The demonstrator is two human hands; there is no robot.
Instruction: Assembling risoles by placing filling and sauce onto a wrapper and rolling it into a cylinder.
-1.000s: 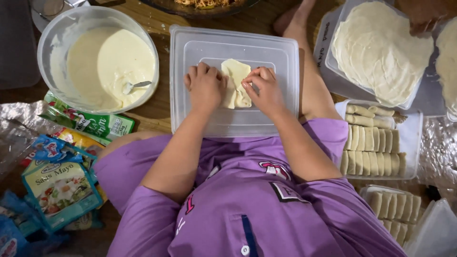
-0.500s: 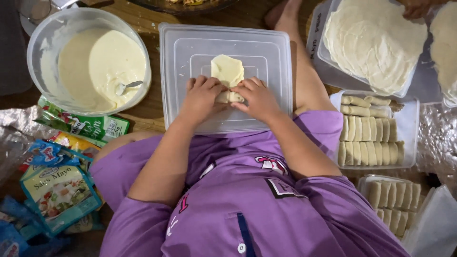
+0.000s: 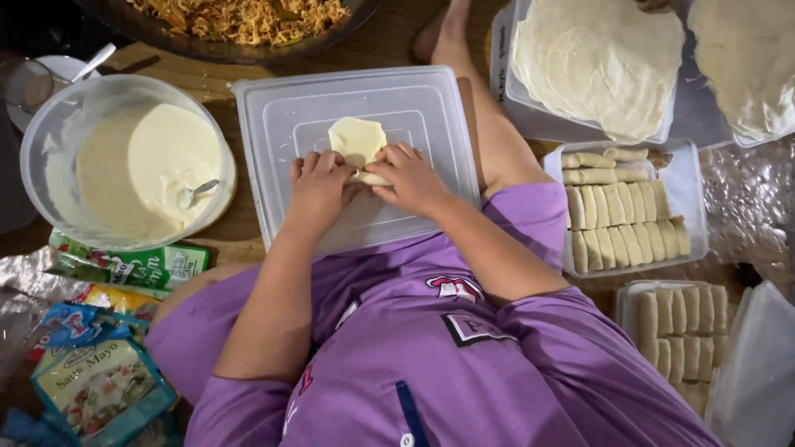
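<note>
At the centre of the upturned clear plastic lid (image 3: 273, 124), my left hand (image 3: 316, 189) and right hand (image 3: 408, 179) curl their fingers around the rolled near end of a pale wrapper (image 3: 357, 141), beside the batter bowl (image 3: 50, 141).

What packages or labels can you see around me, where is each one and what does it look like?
Green sachet: flat, lying below the batter bowl, green with red and white print.
Yellow packet: partly hidden just below the green sachet.
Blue pouch: bottom left corner, blue edges, pale panel with a food picture.
Foil wrapper: crumpled, silver, at the left edge.
No signs or screens.
</note>
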